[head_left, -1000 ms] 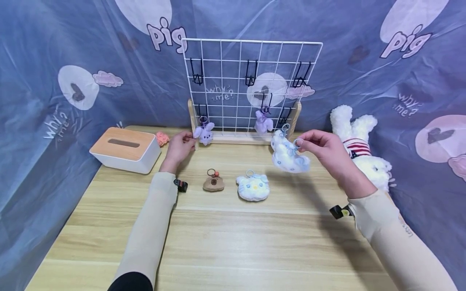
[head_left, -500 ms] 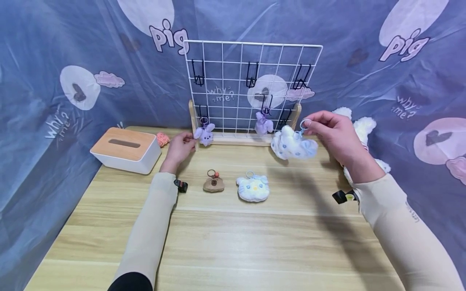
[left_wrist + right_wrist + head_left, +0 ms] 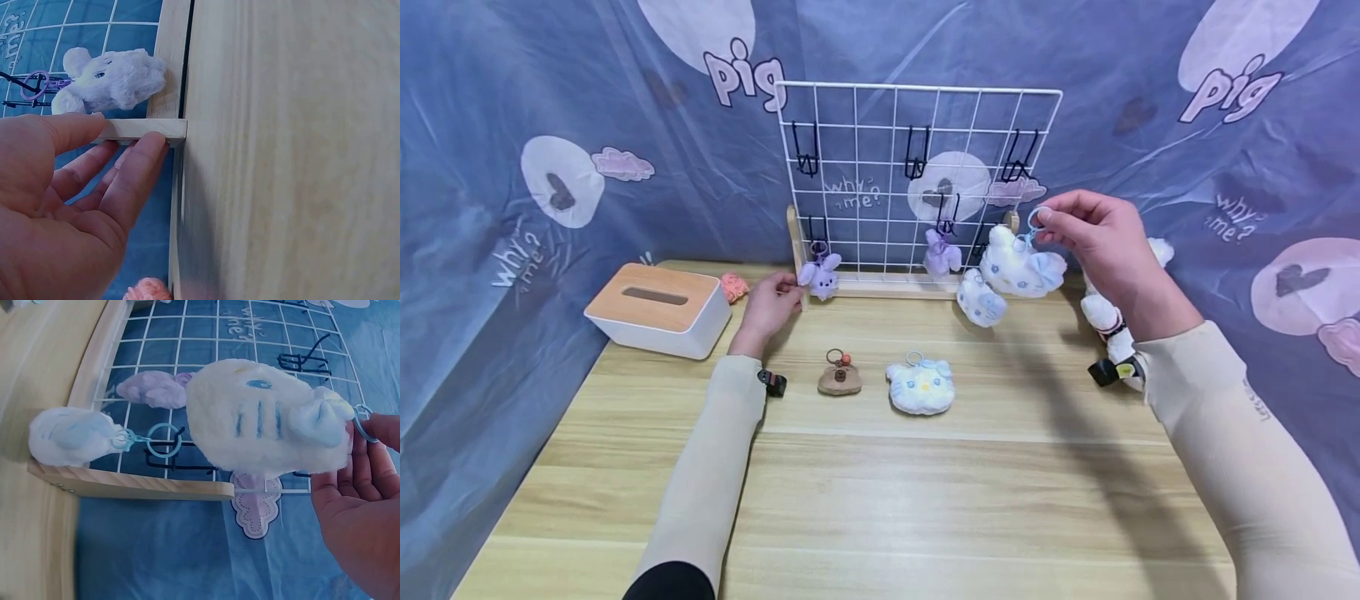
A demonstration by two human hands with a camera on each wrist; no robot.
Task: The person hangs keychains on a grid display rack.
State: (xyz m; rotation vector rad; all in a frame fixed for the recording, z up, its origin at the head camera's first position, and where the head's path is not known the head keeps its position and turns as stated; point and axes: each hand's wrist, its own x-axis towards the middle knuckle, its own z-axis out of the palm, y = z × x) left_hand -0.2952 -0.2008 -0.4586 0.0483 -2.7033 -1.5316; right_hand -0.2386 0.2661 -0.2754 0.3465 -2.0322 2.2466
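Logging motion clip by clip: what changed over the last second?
The right hand lifted the larger white plush by its ring, upward and slightly right, uncovering the smaller plush on the rack. No grip changed. The left hand still pinches the rack's wooden foot; the brown keychain and table plush stayed put.

I see blue stripes [image 3: 260, 419] on the right-hand fluffy white cat-head charm [image 3: 231, 447], pink clouds [image 3: 622, 164] on the far blue cloth backdrop [image 3: 880, 42].
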